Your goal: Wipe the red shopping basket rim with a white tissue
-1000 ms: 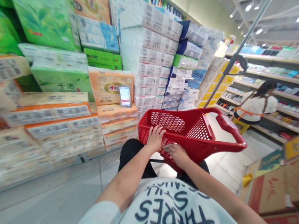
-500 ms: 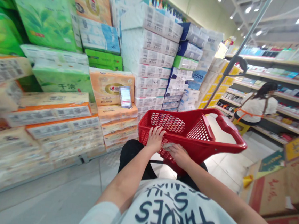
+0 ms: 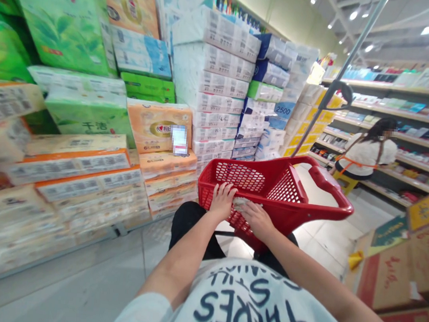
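Red cart (image 3: 281, 207) stands between the person's knees. Grey cloth (image 3: 241, 202) lies against its near outer wall, just below the rim, grasped under the fingers of the right hand (image 3: 257, 219). Left hand (image 3: 223, 200) lies over the rim beside it; firmness of hold cannot be told. Work on this side looks underway, unfinished; how much remains elsewhere, unclear. Beyond: stacked tissue packs (image 3: 168, 169).

Plain red, pierced by a lattice of holes, is shown by the cart (image 3: 285, 208) at the left hand (image 3: 223, 201), greyish white by the cloth (image 3: 239, 202) beneath the right hand (image 3: 257, 220), orange by the packs (image 3: 144, 142) left of the left hand, and pale blue with dark lettering by the shirt (image 3: 186, 309) below both hands.
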`<act>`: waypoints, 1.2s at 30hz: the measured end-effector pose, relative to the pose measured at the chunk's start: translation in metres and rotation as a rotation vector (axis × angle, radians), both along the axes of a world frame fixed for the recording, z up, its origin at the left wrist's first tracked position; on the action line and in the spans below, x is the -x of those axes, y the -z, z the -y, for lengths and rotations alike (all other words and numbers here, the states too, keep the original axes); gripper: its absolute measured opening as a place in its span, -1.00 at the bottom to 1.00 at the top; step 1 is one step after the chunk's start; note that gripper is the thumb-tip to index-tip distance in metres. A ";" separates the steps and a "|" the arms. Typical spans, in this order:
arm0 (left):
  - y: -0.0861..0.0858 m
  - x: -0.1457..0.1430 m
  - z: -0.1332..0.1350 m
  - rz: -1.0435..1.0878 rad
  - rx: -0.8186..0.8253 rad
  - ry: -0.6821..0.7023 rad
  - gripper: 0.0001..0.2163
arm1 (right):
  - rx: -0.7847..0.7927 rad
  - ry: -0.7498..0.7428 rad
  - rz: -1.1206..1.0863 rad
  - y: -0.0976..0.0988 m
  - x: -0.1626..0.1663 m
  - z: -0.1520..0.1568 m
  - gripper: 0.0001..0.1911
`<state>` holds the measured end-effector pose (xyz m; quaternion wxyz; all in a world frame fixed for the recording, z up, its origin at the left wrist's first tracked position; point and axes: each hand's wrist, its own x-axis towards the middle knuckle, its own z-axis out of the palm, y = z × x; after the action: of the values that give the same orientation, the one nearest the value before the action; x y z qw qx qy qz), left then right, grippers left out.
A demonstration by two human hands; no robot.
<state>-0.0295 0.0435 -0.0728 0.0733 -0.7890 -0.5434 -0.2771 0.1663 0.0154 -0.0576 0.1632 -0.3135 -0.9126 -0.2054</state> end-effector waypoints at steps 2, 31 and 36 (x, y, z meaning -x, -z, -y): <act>0.000 0.000 0.000 0.006 -0.004 -0.007 -0.49 | 0.007 -0.001 -0.007 -0.003 0.001 -0.001 -0.73; -0.002 -0.001 0.001 0.019 0.030 -0.018 -0.45 | -0.006 0.147 -0.159 -0.031 -0.015 0.019 -0.61; -0.001 0.000 0.001 0.000 0.035 -0.004 -0.41 | -0.034 0.081 -0.146 -0.041 -0.002 0.014 -0.56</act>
<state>-0.0297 0.0428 -0.0716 0.0601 -0.7890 -0.5498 -0.2677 0.1686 0.0018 -0.0163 0.2262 -0.3615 -0.8811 -0.2042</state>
